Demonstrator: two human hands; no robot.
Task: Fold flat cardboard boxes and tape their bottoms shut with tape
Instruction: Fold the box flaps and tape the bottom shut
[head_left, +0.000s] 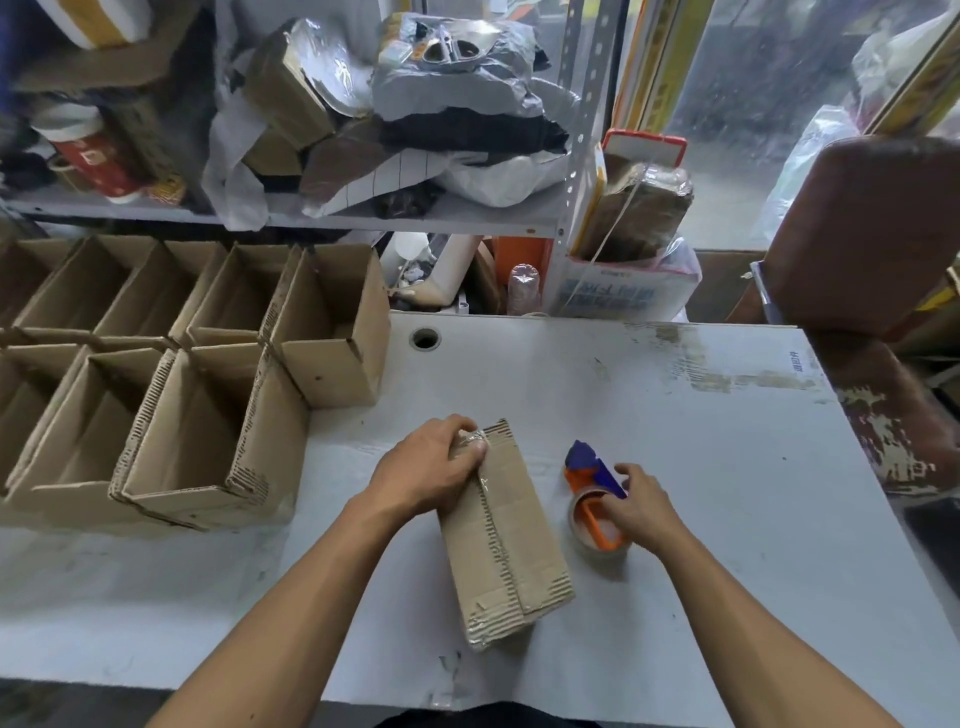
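From my remote seat, the box (506, 535) lies bottom-up on the grey table (727, 467), a little below the view's centre, its long axis running from 12 to 6 o'clock. A strip of clear tape (488, 499) runs down the seam between its two bottom flaps, and the corrugated flap edges show along that line.

My left hand (428, 470) rests on the box's far left corner, at about 11 o'clock from its middle, fingers curled over the edge and the thumb pressing the tape end against the cardboard.

My right hand (641, 512) sits at 3 o'clock from the box, just beside it. Its fingers are curled around the dispenser (597, 499), an orange frame with a blue head and a roll of clear tape on it. The dispenser rests on the table, apart from the box.

At 9 to 10 o'clock, along the table's left side, stand rows of open boxes (182, 374), upright and packed touching one another. At 12 o'clock a metal shelf (415, 218) carries crumpled bags and parcels. A brown chair (872, 234) stands at 2 o'clock beyond the table's corner.
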